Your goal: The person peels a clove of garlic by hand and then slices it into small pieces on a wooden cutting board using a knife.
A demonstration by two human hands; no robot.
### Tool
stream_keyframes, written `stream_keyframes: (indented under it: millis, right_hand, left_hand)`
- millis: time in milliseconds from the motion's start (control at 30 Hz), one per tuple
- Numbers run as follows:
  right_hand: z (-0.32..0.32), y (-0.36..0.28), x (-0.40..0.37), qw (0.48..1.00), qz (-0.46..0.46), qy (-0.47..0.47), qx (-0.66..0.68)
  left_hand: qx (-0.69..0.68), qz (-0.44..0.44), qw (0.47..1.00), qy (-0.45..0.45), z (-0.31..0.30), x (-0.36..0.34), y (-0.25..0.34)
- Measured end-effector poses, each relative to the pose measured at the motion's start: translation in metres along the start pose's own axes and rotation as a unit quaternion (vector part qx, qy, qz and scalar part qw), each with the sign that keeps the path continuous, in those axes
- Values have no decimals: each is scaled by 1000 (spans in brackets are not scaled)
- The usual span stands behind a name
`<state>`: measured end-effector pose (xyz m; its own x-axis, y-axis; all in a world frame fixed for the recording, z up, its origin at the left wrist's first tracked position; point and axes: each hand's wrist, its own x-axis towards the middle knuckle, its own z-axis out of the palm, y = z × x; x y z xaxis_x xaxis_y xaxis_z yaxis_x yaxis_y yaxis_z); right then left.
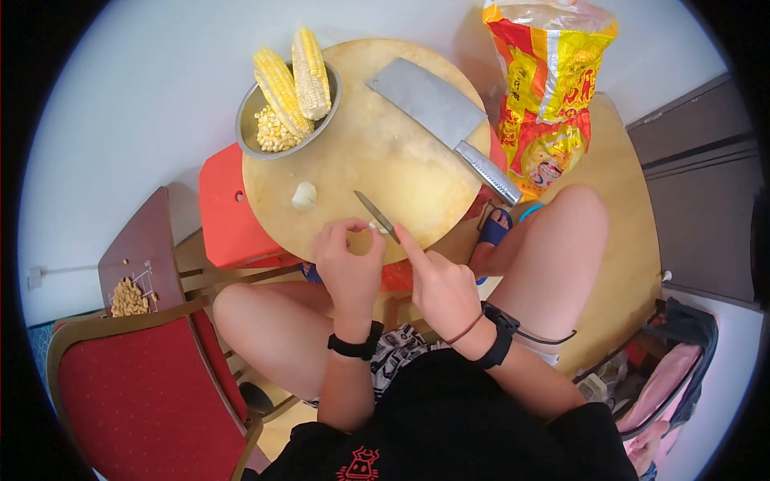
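Note:
My right hand (445,293) is wrapped round the handle of a small paring knife (374,210), its index finger stretched along the back. The blade points up and left over the round wooden chopping board (353,148). Close beside it, my left hand (346,260) pinches a small pale piece, which looks like a garlic clove (378,228), between thumb and forefinger. Fingers and blade partly cover that clove. Left of the knife, a white garlic bulb (304,196) lies on the board. A large cleaver (433,103) rests across the board's upper right, its metal handle over the rim.
A metal bowl (243,128) with two corn cobs (310,74) and loose kernels (275,132) stands at the board's upper left. A red stool (224,208) is under the board. A yellow-red bag (549,96) stands behind right. Peanuts (128,298) lie on a side table beside a red chair (148,393).

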<state>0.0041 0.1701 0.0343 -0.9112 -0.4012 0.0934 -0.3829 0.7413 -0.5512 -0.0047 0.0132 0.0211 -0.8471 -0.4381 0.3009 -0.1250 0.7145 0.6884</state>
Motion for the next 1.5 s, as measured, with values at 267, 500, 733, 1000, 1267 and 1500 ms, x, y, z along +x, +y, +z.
stream_keyframes:
  millis: [267, 500, 733, 1000, 1267, 1500]
  right_hand:
    - [-17, -3, -23, 999, 4, -22, -38]
    - [-1, 1, 13, 1000, -18, 25, -4]
    - [-24, -4, 15, 992, -14, 59, 111]
    - [-22, -14, 11, 984, -7, 64, 166]
    - [-34, -22, 0, 991, 6, 0, 131]
    - [-34, -18, -9, 994, -4, 1, 109]
  left_hand:
    - [-11, -11, 1000, 6, 3, -2, 0]
    - [9, -14, 1000, -7, -3, -7, 0]
    - [-62, 71, 995, -22, -20, -1, -9]
    - [-34, 96, 993, -51, -22, -3, -8]
    - [-43, 51, 998, 14, -16, -19, -8]
    - [-48, 51, 997, 36, -13, -21, -8]
